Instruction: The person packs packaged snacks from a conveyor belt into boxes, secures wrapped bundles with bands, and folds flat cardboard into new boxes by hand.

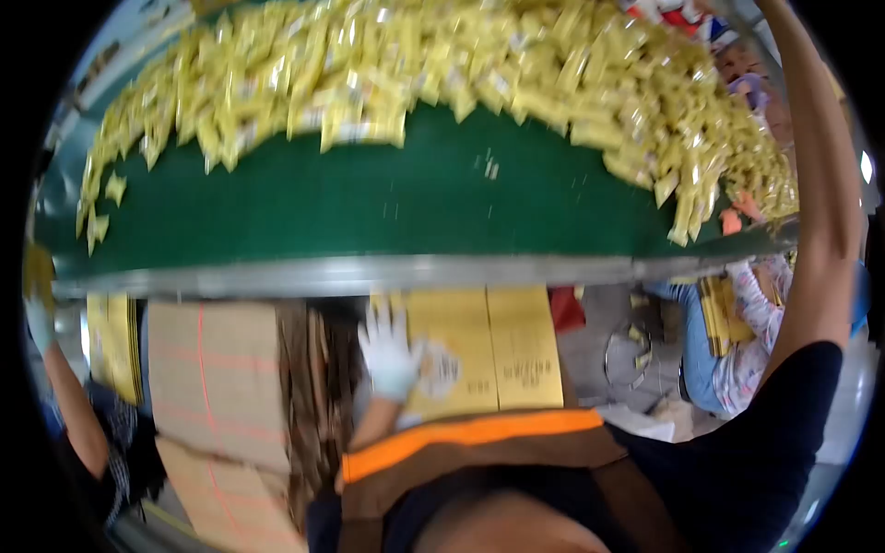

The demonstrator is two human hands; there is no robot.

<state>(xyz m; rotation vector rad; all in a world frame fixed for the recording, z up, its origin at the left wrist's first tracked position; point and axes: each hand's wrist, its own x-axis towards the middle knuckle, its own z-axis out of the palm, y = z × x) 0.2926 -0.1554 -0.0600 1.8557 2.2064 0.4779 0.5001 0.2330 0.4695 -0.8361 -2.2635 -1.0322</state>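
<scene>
My left hand (387, 352), in a white glove, lies flat with its fingers spread on a yellow printed cardboard box (461, 336) just in front of my apron (479, 447). Part of the box is covered by the hand and the apron. My right arm (820, 166) reaches up along the right side, and its hand is past the top edge of the view. Beyond the box, small shiny yellow packets (359, 115) lie heaped along the far side of a green table surface (369, 198).
A metal rail (369, 276) edges the green surface. At left stands a strapped stack of brown cardboard (221, 387), with yellow cartons (112, 341) behind. A person's gloved hand (40, 318) is at far left; another person's patterned sleeve (758, 313) is at right.
</scene>
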